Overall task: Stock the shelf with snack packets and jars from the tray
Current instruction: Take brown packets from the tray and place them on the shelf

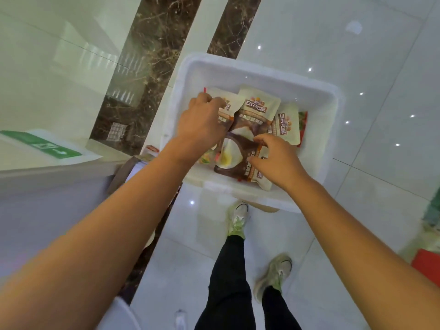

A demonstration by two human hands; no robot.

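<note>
With both forearms [119, 222] stretched down, reaches into tray [262, 67] on the floor. Pinches top edge of cream packet [234, 101] in left grip [202, 125], toward tray's far-left corner. Curls right grip [273, 160] on right edge of brown packet [234, 160], by tray's near wall. Lies long axis far to near, just left of right grip; probably lifts from there.

**Bright, even light**

Small lamp reflections dot the glossy floor [381, 91] at 2 o'clock. Shadows are weak. Straight lines bend toward the edges, and the forearms [107, 222] at 6 o'clock look slightly soft.
</note>
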